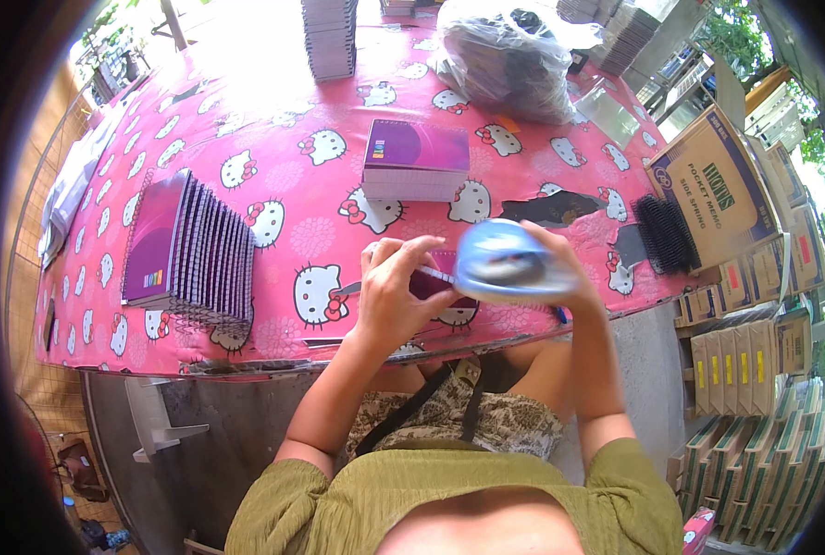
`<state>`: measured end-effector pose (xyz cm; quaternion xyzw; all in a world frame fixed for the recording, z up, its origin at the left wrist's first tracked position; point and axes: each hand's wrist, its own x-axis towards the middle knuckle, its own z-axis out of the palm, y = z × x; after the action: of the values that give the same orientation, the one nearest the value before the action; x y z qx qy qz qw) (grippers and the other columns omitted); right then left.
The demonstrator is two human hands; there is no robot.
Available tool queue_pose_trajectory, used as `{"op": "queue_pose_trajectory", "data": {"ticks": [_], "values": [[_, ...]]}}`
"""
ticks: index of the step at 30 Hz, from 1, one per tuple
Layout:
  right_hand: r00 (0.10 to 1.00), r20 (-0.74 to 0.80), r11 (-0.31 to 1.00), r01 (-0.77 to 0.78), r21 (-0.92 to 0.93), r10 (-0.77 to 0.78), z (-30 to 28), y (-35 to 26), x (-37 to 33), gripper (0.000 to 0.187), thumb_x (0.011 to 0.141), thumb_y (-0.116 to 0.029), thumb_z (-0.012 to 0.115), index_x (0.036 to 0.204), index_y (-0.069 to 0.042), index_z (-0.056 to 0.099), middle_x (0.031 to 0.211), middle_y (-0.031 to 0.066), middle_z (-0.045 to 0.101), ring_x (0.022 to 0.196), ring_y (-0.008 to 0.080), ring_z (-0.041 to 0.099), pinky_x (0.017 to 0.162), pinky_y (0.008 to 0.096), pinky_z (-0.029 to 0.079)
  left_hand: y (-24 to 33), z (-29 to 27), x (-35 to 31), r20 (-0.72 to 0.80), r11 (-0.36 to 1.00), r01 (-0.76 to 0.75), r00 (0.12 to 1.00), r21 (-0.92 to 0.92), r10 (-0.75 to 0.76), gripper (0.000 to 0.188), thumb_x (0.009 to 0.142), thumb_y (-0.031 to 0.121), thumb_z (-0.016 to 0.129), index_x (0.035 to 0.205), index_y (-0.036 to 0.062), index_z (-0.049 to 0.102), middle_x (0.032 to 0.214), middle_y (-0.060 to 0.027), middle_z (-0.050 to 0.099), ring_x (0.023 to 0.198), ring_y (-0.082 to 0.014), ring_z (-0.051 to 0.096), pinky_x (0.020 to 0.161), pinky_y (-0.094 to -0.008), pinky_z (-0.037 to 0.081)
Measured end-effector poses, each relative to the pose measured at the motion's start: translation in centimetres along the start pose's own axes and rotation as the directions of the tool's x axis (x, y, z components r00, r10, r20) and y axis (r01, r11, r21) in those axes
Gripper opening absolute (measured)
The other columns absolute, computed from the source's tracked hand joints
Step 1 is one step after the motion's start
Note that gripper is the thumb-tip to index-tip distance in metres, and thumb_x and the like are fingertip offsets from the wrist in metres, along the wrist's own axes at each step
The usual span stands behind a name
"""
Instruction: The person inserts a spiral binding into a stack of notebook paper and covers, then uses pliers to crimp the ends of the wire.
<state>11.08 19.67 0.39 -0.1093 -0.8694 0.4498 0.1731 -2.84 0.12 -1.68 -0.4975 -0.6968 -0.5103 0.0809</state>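
Observation:
Close to the table's near edge, my left hand (389,289) is closed around a small purple notebook (443,262), its fingers and thumb hiding much of it. My right hand (560,266) grips a rounded blue tool (494,262), smeared by motion, so its kind does not show. The tool is at the notebook's right end; whether they touch, I cannot tell. Beyond my hands lies a block of small purple notebooks (416,153), covers up. To the left, a long leaning stack of purple spiral notebooks (188,245) shows its dark wire bindings.
A pink patterned cloth (273,166), torn in places, covers the table. Farther back are a tall notebook stack (329,42) and a clear plastic bag (505,65) with dark contents. On the right stand a bundle of black spiral wire (664,234), a cardboard box (713,185) and several brown packages (731,372).

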Motion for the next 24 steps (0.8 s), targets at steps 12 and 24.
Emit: {"op": "queue_pose_trajectory", "data": {"ticks": [12, 24], "values": [[0.995, 0.086, 0.873, -0.003, 0.487, -0.044, 0.7, -0.3, 2.4, 0.022, 0.069, -0.004, 0.071, 0.088, -0.004, 0.061, 0.078, 0.0027, 0.064, 0.077, 0.0124, 0.059, 0.069, 0.0303, 0.049, -3.6, -0.8, -2.1, -0.035, 0.767, 0.310, 0.918, -0.563, -0.396, 0.044, 0.075, -0.007, 0.072, 0.116, 0.0014, 0.056, 0.108, -0.0077, 0.061, 0.101, -0.0150, 0.060, 0.091, -0.0310, 0.051], [0.946, -0.324, 0.886, -0.152, -0.437, 0.003, -0.1, 0.3, 3.7, 0.036, 0.068, -0.007, 0.074, 0.099, -0.004, 0.057, 0.086, 0.0145, 0.066, 0.081, 0.0214, 0.065, 0.069, 0.0345, 0.051, -4.2, -2.1, -2.4, -0.007, 0.708, 0.294, 0.921, -0.642, -0.389, 0.032, 0.079, -0.014, 0.063, 0.108, -0.0005, 0.067, 0.099, -0.0079, 0.068, 0.090, -0.0124, 0.064, 0.081, -0.0235, 0.054]]}}
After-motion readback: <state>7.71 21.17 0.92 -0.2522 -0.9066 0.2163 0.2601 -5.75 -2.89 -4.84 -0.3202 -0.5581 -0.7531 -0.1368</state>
